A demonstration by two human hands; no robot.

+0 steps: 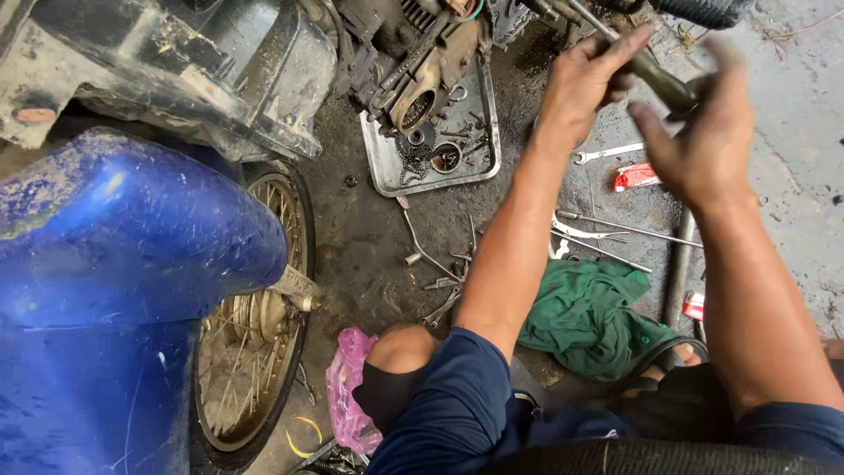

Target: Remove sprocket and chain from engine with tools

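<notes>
My left hand (589, 75) and my right hand (703, 132) are both raised at the upper right and closed around a dark, greasy metal tool handle (664, 84) that runs between them. The left hand grips its upper end, the right hand wraps the lower end, blurred. Just left of my hands, above a metal tray (382, 171), sits a dirty motorcycle engine (422, 62) with an open casing. The tray holds a chain and several small parts.
A blue fender (132, 264) and a spoked wheel (251, 325) fill the left. Wrenches (607, 152), rods and small parts lie on the oily concrete floor. A green rag (598, 317), a pink bag (347, 387) and red-white packets (635, 176) lie near my knees.
</notes>
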